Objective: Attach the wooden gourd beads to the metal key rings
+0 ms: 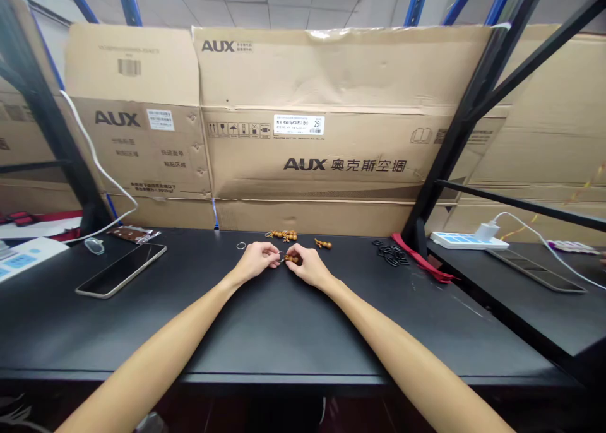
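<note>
Over the middle of the black table [284, 332], my left hand [257, 260] pinches a small metal key ring [282, 256] with its fingertips. Close beside it, my right hand [308, 266] is closed on a brown gourd-shaped pendant [290, 258]. The ring and the pendant meet between the two hands; whether they are joined cannot be made out. Just beyond my hands lies a group of similar gourd pendants [285, 235], with one more pendant [323, 244] to the right. A loose metal ring [241, 245] rests to the left of my left hand.
A phone [122, 270], a brown packet [134, 233] and a white power strip [28, 259] lie on the left. To the right are black clips [392, 254] and a red strap [421, 259] beside the shelf post. Cardboard [312, 149] walls the back.
</note>
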### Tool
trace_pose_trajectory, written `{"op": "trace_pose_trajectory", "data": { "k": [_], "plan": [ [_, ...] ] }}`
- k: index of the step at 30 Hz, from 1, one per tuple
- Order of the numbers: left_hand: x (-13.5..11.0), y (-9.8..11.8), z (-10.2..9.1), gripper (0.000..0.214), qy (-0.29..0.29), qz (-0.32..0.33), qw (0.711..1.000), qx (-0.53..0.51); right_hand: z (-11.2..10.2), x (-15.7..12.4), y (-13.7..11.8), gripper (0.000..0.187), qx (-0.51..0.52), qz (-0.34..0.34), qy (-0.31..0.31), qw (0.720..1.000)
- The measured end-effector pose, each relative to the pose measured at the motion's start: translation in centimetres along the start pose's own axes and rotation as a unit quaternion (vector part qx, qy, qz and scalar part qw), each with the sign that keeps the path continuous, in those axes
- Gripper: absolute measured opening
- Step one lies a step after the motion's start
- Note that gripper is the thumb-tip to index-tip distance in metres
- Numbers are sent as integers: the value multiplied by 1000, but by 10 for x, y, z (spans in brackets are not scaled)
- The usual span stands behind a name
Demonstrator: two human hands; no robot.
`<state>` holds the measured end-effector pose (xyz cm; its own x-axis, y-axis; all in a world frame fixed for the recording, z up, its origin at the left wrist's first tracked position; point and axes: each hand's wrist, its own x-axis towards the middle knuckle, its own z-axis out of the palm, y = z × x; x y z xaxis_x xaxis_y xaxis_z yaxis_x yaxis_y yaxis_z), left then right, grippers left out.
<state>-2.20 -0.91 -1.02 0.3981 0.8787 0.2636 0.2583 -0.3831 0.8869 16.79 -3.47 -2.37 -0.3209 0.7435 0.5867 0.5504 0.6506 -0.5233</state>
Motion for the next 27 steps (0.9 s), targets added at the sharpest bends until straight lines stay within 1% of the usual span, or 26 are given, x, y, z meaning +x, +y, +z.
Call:
{"op": "trace_pose_trajectory", "data": {
  "k": [6,12,16,21,24,27],
  "plan": [
    [-2,3,2,15,3,1,1000,-1,0,0,-1,11,-1,3,-9,1000],
    [-2,2,3,15,2,14,1000,-5,0,0,-2,13,-3,12,-14,1000],
    [-3,5,4,16,2,18,1000,-8,0,0,-2,13,-6,12,-14,1000],
    [-4,8,5,16,16,19,1000,-15,0,0,-2,21,-4,10,-16,1000],
    [-3,5,5,20,23,13,1000,-16,0,-1,-1,25,-9,8,-21,1000],
    [-1,1,4,20,20,4,1000,-10,0,-1,-1,26,-14,4,-30,999]
  ]
}}
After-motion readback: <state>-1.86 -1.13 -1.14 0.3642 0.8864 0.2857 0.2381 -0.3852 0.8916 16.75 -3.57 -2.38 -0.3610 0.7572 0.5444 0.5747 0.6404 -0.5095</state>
